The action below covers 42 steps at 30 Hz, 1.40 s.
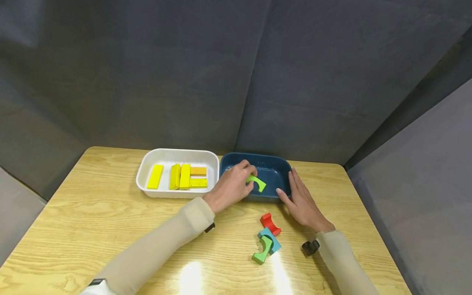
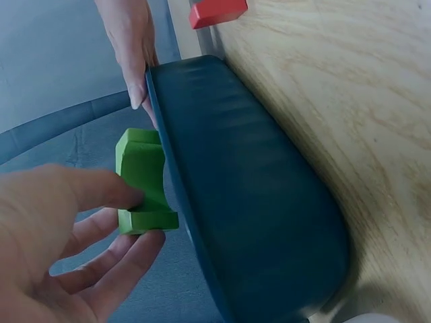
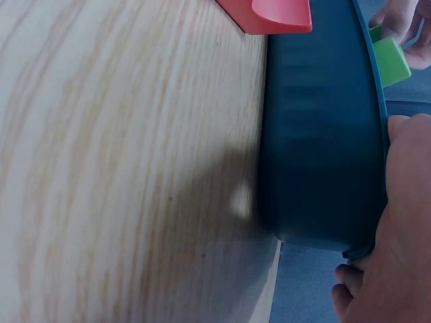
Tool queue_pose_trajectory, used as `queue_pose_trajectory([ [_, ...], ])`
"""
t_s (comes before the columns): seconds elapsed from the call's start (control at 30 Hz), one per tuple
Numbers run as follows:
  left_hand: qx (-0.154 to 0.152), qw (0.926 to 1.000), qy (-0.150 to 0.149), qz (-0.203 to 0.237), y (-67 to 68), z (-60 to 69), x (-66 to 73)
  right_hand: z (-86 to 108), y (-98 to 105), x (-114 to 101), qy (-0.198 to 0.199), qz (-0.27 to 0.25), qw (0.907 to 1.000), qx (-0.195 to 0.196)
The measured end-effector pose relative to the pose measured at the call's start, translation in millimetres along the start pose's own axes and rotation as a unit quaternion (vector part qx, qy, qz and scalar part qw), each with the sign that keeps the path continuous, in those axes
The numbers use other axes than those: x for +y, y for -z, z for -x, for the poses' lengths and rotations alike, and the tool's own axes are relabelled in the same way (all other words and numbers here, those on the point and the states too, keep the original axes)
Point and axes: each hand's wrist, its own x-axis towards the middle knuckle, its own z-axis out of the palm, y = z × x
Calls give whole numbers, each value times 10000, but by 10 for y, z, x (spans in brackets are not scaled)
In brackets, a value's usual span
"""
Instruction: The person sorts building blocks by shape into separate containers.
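Observation:
Between thumb and fingers, my left hand [image 1: 233, 180] pinches a green arch block [image 2: 145, 178], over the dark blue bin [image 1: 271, 166]. In the head view this green block [image 1: 259, 182] shows its curved notch facing down. My right hand [image 1: 303, 201] rests against the bin's right end, fingers straight along the outside and thumb at the near rim. On the table in front of the bin lie a red arch block [image 1: 269, 224], a blue arch block [image 1: 271, 241] and another green arch block [image 1: 262, 250], the last two touching.
A white bin [image 1: 167, 194] stands left of the blue one, close beside it, with several yellow blocks [image 1: 185, 177] inside. Both bins sit near the back edge of the wooden table [image 1: 92, 213]. Dark grey cloth [image 1: 184, 73] hangs behind.

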Motion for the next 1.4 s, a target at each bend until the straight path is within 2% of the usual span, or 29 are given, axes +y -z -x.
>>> queue_pose_trajectory([
  [0.17,-34,9999,147,-8,-51,-39,-15,-5,-3,2,16,18,10000,2],
  [0.57,33,9997,204,-141,-121,-47,-63,-17,-6,-34,14,-11,10000,-16],
  [0.83,85,9996,45,-281,-146,-52,-81,3,-1,-39,29,-41,10000,35],
  [1.07,97,9997,-64,-234,-117,7,-26,6,-9,-13,76,-21,9999,72],
  [1.4,289,9968,-499,-545,-98,115,-15,-9,14,-3,62,-2,10000,43],
])
